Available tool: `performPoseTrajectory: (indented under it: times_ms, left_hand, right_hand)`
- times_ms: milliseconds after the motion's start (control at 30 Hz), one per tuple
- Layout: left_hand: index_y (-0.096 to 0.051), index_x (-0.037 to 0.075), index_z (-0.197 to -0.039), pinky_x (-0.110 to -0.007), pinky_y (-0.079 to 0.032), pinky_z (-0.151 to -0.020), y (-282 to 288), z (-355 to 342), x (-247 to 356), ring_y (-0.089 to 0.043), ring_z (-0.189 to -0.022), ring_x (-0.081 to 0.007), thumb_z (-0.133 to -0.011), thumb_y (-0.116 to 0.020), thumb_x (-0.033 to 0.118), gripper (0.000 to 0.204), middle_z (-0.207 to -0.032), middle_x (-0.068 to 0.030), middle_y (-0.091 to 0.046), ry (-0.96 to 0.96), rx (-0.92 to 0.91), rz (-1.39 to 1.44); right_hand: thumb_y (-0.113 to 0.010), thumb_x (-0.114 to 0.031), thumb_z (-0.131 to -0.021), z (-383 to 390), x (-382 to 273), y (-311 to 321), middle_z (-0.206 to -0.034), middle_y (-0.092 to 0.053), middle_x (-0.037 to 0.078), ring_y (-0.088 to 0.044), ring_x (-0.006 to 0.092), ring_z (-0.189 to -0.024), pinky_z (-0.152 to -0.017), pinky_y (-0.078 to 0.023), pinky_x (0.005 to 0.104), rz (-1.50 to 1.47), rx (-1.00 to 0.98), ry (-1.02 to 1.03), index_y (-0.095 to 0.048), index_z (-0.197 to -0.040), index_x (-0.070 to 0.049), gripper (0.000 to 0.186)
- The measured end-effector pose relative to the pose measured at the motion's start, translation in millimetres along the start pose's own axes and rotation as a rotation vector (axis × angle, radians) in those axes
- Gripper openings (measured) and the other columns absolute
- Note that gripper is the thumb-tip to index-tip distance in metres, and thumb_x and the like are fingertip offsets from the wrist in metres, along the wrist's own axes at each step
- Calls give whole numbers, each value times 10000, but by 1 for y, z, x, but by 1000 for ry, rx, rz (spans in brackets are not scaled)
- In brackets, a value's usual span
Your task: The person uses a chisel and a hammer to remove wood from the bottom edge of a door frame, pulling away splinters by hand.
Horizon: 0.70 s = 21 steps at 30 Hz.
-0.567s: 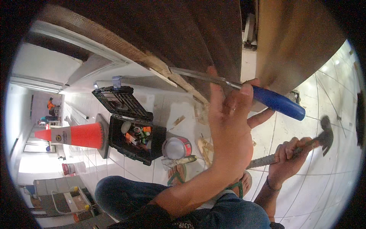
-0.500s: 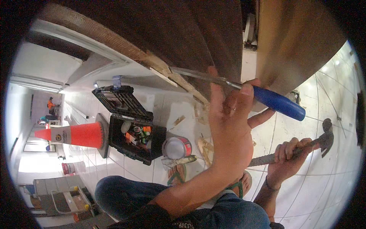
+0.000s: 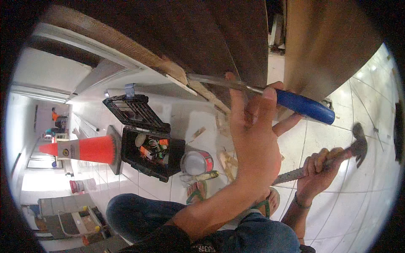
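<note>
My left hand [image 3: 257, 139] is closed on a chisel with a blue handle [image 3: 306, 107]. One finger lies along its metal blade [image 3: 215, 80], and the blade's tip meets the chipped edge of a dark brown wooden panel [image 3: 202, 38]. Pale bare wood [image 3: 198, 87] shows at that edge. To the right and lower, my right hand [image 3: 318, 175] wraps round the shaft of a claw hammer [image 3: 358, 147]. The hammer's head points away from me, apart from the chisel handle.
An open black toolbox [image 3: 173, 164] with assorted items stands left of my feet, beside an orange traffic cone [image 3: 93, 149]. Close to my feet are a round tin [image 3: 196, 162], a paintbrush [image 3: 202, 177] and wood scraps [image 3: 228, 164]. A distant person [image 3: 55, 116] wears orange.
The hammer head has moved slightly up and left, nearer the chisel handle. The chisel's handle end has shifted a little upward, its tip still at the wood edge.
</note>
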State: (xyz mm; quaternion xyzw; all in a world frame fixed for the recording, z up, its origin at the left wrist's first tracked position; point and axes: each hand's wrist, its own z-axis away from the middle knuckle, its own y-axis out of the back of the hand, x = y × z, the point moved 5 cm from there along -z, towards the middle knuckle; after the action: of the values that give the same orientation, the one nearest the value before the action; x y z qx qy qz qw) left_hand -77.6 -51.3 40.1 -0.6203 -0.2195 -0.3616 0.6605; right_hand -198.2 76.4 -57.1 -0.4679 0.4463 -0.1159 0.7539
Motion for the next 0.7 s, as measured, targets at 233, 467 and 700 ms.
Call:
performPoseTrajectory:
  times_ms: [233, 467, 700]
  left_hand:
    - [-58, 187, -1500, -366, -605, -718, 4, -2, 0, -604, -958, -196, -951, -536, 138, 729, -1107, -125, -587, -15, 15, 1]
    - [-54, 194, -1500, -390, -600, -755, 8, -5, 5, -601, -969, -198, -950, -535, 130, 734, -1135, -143, -581, -29, 27, -12]
    - [-73, 219, -1498, -404, -594, -780, 7, -3, -1, -597, -984, -208, -955, -520, 118, 710, -1155, -151, -576, -33, 27, 35]
  right_hand:
    - [-414, -419, -996, 0, 4, -6, -559, -282, -67, -198, 21, -406, -340, -154, 189, 112, 208, -72, -441, -887, -154, 287]
    - [-400, -400, -997, 1, 17, -13, -540, -325, -41, -235, 42, -370, -294, -189, 207, 236, 15, -119, -474, -962, -167, 246]
    - [-374, -442, -1000, 1, 22, -9, -565, -343, -44, -268, 47, -379, -303, -223, 200, 343, -115, -87, -485, -971, -150, 314]
